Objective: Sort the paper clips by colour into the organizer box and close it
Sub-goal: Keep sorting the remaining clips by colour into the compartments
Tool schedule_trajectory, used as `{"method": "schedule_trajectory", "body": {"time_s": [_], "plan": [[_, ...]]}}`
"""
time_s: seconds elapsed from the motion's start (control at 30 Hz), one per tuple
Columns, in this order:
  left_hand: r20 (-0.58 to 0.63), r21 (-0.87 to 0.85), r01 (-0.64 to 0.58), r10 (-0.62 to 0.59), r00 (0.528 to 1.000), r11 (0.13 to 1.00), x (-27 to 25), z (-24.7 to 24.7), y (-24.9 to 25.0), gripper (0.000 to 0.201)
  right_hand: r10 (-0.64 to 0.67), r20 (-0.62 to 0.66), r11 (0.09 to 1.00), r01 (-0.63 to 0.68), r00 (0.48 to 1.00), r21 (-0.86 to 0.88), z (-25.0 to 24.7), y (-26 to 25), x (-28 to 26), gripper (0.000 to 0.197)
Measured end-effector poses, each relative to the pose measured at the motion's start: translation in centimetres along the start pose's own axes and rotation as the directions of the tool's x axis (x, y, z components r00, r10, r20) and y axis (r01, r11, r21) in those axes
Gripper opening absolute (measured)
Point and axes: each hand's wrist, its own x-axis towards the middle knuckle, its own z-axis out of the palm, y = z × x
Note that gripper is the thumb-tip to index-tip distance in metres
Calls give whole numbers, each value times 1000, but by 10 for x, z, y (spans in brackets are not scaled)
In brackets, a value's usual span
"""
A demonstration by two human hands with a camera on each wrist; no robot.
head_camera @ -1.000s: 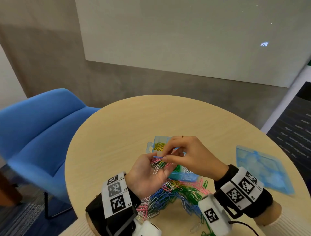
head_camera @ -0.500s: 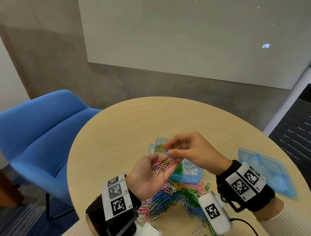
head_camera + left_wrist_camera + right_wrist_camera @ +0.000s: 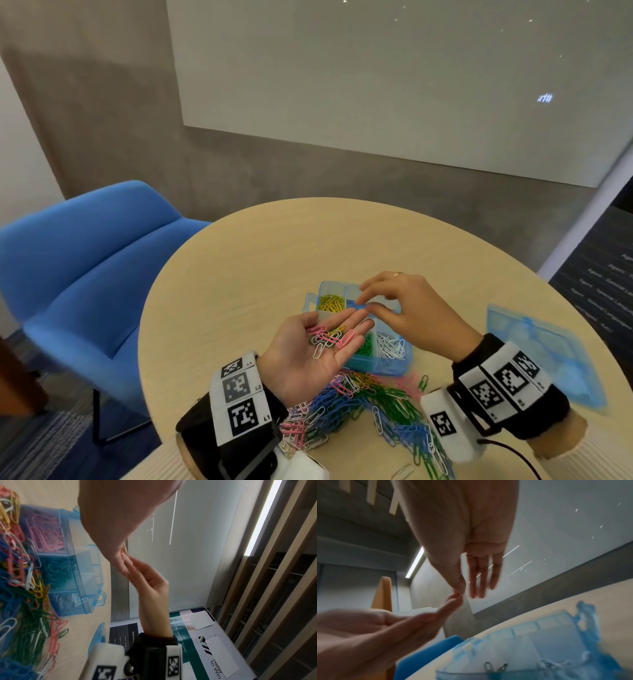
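The left hand [image 3: 305, 356] hides part of the organizer box [image 3: 394, 365] beneath it. Blur smears the right hand [image 3: 407, 308] at its grip, so whether a clip sits between its fingertips [image 3: 459, 586] cannot be told.

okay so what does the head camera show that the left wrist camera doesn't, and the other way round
Only the head view shows the clips in the left hand's upturned palm, the yellow compartment, the blue chair and the whole lid. Only the left wrist view shows the pink compartment and the printed banner. Both show the organizer box, its green and white compartments, the loose pile and the right hand.
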Motion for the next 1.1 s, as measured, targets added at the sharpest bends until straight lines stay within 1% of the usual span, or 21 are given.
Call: {"method": "schedule_trajectory", "body": {"time_s": [0.07, 0.1, 0.17, 0.23, 0.33, 0.43, 0.5, 0.53, 0.6, 0.67, 0.7, 0.77, 0.83, 0.93, 1.0, 1.1], "plan": [[2, -43, 0, 0, 1000, 999, 1, 0, -1, 57, -135, 17, 987, 133, 991, 91, -1, -14, -3, 11], [6, -70, -3, 3, 1000, 998, 1, 0, -1, 58, -180, 34, 977, 175, 983, 125, -1, -20, -4, 10], [32, -83, -4, 6, 999, 997, 0, 0, 0, 57, -224, 94, 963, 206, 970, 173, 1, -26, -6, 10], [38, -57, -9, 11, 999, 998, -2, 0, 0, 54, -240, 139, 961, 215, 961, 174, 5, -26, -7, 7], [52, -67, -12, 16, 999, 998, -3, 0, 0, 46, -240, 142, 969, 227, 960, 99, 7, -24, -6, 0], [45, -88, 1, 3, 999, 996, -3, 1, -2, 39, -217, 202, 976, 213, 955, 43, 7, -23, -5, 7], [30, -93, 7, -4, 1000, 996, -3, 0, -3, 47, -203, 247, 979, 202, 948, 28, 5, -24, -7, 8], [25, -87, 6, -4, 1000, 996, -3, 1, -3, 52, -204, 243, 979, 201, 948, 38, 2, -25, -7, 8], [9, -67, 1, -1, 1000, 998, -2, 0, -3, 58, -191, 180, 980, 176, 965, 93, -4, -28, -8, 7], [11, -78, 9, -9, 1000, 997, 1, -2, -2, 51, -165, 100, 975, 147, 981, 167, -5, -33, -8, 3], [16, -85, 17, -16, 1000, 996, 2, -2, -1, 44, -158, 86, 971, 139, 984, 192, -2, -37, -7, 2], [15, -80, 25, -24, 1000, 996, 5, -4, -2, 42, -149, 128, 973, 122, 980, 197, 10, -41, -7, 6], [23, -109, 41, -39, 999, 993, 7, -5, -2, 41, -146, 167, 981, 120, 975, 153, 24, -42, -8, 9], [32, -131, 47, -43, 999, 990, 8, -8, -2, 41, -146, 162, 984, 126, 976, 126, 30, -42, -9, 6], [27, -106, 35, -32, 999, 994, 9, -10, -1, 45, -143, 177, 984, 120, 974, 131, 28, -43, -8, 6], [2, -102, 15, -15, 1000, 995, 9, -7, -2, 49, -129, 161, 978, 99, 979, 181, 20, -44, -5, 8]]}}
